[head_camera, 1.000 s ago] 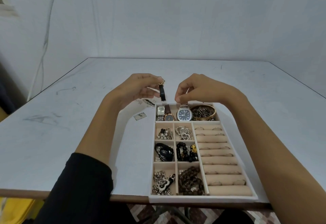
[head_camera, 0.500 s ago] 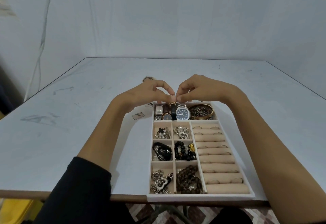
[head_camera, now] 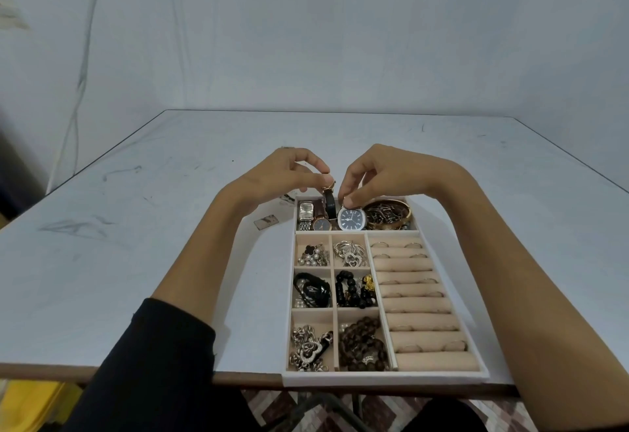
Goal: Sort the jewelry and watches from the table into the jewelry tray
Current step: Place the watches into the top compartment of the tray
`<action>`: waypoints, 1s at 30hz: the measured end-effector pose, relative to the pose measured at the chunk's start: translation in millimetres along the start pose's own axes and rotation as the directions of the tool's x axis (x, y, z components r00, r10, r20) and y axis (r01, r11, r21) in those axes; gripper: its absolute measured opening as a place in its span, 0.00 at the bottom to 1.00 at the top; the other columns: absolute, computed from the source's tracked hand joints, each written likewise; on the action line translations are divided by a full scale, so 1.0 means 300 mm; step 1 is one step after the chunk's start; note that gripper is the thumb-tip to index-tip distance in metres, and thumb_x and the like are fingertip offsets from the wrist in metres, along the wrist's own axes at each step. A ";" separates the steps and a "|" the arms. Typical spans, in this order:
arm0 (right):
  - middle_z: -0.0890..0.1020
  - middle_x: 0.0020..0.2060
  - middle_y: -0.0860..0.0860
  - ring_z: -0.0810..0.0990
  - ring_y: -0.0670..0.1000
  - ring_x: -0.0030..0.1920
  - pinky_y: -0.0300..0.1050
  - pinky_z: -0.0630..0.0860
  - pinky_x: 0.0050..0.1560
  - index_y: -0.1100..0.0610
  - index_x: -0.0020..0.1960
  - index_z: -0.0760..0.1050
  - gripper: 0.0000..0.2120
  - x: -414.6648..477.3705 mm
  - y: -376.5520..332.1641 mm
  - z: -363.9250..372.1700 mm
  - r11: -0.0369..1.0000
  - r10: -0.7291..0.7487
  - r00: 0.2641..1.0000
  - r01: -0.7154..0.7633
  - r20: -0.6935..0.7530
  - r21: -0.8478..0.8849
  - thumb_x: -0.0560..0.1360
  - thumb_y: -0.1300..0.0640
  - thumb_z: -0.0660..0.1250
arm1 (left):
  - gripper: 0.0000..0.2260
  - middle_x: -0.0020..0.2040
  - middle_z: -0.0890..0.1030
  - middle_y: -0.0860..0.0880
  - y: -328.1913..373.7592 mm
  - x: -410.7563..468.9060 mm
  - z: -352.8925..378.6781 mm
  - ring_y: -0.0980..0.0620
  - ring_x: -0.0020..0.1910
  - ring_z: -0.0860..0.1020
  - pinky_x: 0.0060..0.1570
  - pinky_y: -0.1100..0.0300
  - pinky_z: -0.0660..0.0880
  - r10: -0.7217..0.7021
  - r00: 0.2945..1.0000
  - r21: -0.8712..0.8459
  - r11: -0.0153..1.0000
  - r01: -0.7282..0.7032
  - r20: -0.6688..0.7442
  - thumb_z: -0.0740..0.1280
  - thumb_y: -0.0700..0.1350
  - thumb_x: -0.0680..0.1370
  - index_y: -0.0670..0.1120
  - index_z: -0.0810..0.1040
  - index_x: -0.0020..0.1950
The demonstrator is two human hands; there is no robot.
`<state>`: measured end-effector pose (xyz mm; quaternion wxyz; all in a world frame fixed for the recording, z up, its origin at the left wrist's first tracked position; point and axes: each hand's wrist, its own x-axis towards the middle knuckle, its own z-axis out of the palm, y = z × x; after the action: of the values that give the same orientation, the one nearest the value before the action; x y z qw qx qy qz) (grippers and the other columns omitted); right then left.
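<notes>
A white jewelry tray (head_camera: 384, 379) with beige compartments lies at the table's near edge. Its far compartment holds a square silver watch (head_camera: 305, 214), a rose-gold watch with a dark face (head_camera: 321, 224), a blue-faced silver watch (head_camera: 352, 219) and a gold bangle (head_camera: 388, 215). My left hand (head_camera: 282, 176) pinches the top of a black-strap watch (head_camera: 328, 205) that stands upright between the others. My right hand (head_camera: 381, 176) grips the top edge of the blue-faced watch with its fingertips.
Other compartments hold earrings (head_camera: 311, 256), silver pendants (head_camera: 350, 254), black beads (head_camera: 354, 290), a dark bead bracelet (head_camera: 362, 345) and rings on beige rolls (head_camera: 413, 282). A small flat tag (head_camera: 265, 221) lies on the white table (head_camera: 136, 227) left of the tray.
My left hand carried the black-strap watch from above the tray's far left corner down into the watch compartment. My right hand stayed at the blue-faced watch.
</notes>
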<state>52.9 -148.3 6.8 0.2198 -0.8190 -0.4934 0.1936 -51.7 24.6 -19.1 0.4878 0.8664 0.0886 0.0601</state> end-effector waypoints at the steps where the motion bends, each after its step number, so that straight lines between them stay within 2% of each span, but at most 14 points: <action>1: 0.84 0.39 0.44 0.77 0.34 0.35 0.36 0.69 0.43 0.54 0.49 0.84 0.07 -0.003 -0.002 -0.001 1.000 0.002 1.000 -0.002 0.003 -0.001 0.71 0.55 0.74 | 0.11 0.39 0.84 0.55 -0.002 0.001 0.000 0.56 0.41 0.76 0.48 0.61 0.69 -0.002 1.000 0.000 1.000 0.002 0.005 0.73 0.51 0.73 0.49 0.80 0.51; 4: 0.81 0.31 0.38 0.77 0.35 0.35 0.35 0.68 0.41 0.54 0.50 0.83 0.09 -0.012 -0.008 -0.005 0.999 0.026 1.000 -0.025 0.015 -0.033 0.71 0.55 0.74 | 0.12 0.43 0.85 0.51 -0.012 0.005 -0.005 0.55 0.46 0.79 0.53 0.61 0.71 -0.009 1.000 0.008 1.000 0.009 0.020 0.73 0.51 0.72 0.48 0.80 0.52; 8: 0.80 0.37 0.39 0.77 0.39 0.40 0.36 0.68 0.41 0.51 0.50 0.82 0.09 -0.016 -0.012 -0.004 0.998 0.029 0.999 -0.029 0.013 -0.060 0.70 0.54 0.75 | 0.12 0.49 0.85 0.48 -0.023 0.010 -0.001 0.55 0.52 0.81 0.58 0.61 0.72 -0.005 0.998 0.023 1.000 0.004 0.067 0.74 0.50 0.72 0.47 0.80 0.52; 11: 0.81 0.41 0.41 0.77 0.42 0.42 0.37 0.69 0.42 0.50 0.49 0.82 0.08 -0.015 -0.008 -0.004 0.998 0.023 1.000 -0.022 0.018 -0.054 0.70 0.54 0.75 | 0.12 0.50 0.84 0.47 -0.023 0.011 -0.001 0.57 0.49 0.82 0.56 0.64 0.73 0.007 0.997 0.009 1.000 -0.008 0.083 0.74 0.48 0.72 0.46 0.80 0.53; 16: 0.82 0.42 0.42 0.78 0.46 0.43 0.40 0.73 0.45 0.50 0.47 0.82 0.07 -0.015 -0.002 -0.007 1.000 0.005 1.000 -0.004 0.018 -0.031 0.70 0.56 0.75 | 0.12 0.46 0.84 0.51 -0.031 0.018 -0.003 0.60 0.45 0.81 0.46 0.71 0.74 0.023 0.996 -0.024 0.999 -0.021 0.089 0.74 0.45 0.73 0.46 0.80 0.54; 19: 0.83 0.45 0.45 0.79 0.49 0.44 0.43 0.75 0.47 0.50 0.48 0.81 0.08 -0.013 0.002 -0.008 1.000 -0.004 1.000 0.005 0.025 -0.019 0.70 0.57 0.74 | 0.12 0.47 0.84 0.51 -0.036 0.021 -0.005 0.60 0.45 0.82 0.47 0.73 0.75 0.024 0.996 -0.036 0.999 -0.021 0.089 0.73 0.44 0.73 0.45 0.80 0.55; 22: 0.83 0.46 0.45 0.79 0.50 0.45 0.43 0.74 0.48 0.51 0.49 0.81 0.08 -0.011 0.005 -0.008 1.000 -0.010 0.999 0.010 0.036 -0.022 0.71 0.58 0.74 | 0.12 0.47 0.84 0.50 -0.040 0.023 -0.002 0.59 0.47 0.82 0.50 0.71 0.75 0.037 0.996 -0.055 0.998 -0.032 0.087 0.73 0.43 0.73 0.45 0.80 0.56; 26: 0.83 0.47 0.46 0.81 0.54 0.48 0.45 0.75 0.50 0.52 0.50 0.82 0.08 -0.008 0.012 -0.008 1.000 -0.004 0.999 0.005 0.032 -0.023 0.71 0.57 0.74 | 0.12 0.48 0.83 0.49 -0.038 0.026 0.010 0.56 0.49 0.81 0.58 0.64 0.75 0.059 0.995 -0.073 0.996 -0.053 0.081 0.73 0.43 0.73 0.45 0.80 0.56; 30: 0.82 0.44 0.43 0.80 0.54 0.49 0.45 0.74 0.50 0.51 0.49 0.82 0.08 -0.006 0.011 -0.006 1.000 -0.003 1.000 0.003 0.030 -0.023 0.71 0.56 0.74 | 0.12 0.46 0.83 0.49 -0.030 0.025 0.013 0.56 0.48 0.81 0.57 0.64 0.75 0.062 0.996 -0.081 0.995 -0.056 0.067 0.73 0.43 0.73 0.44 0.81 0.55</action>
<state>55.5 -151.7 6.8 0.2030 -0.8177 -0.5001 0.1998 -44.5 27.5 -28.6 0.5223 0.8503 0.0437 0.0480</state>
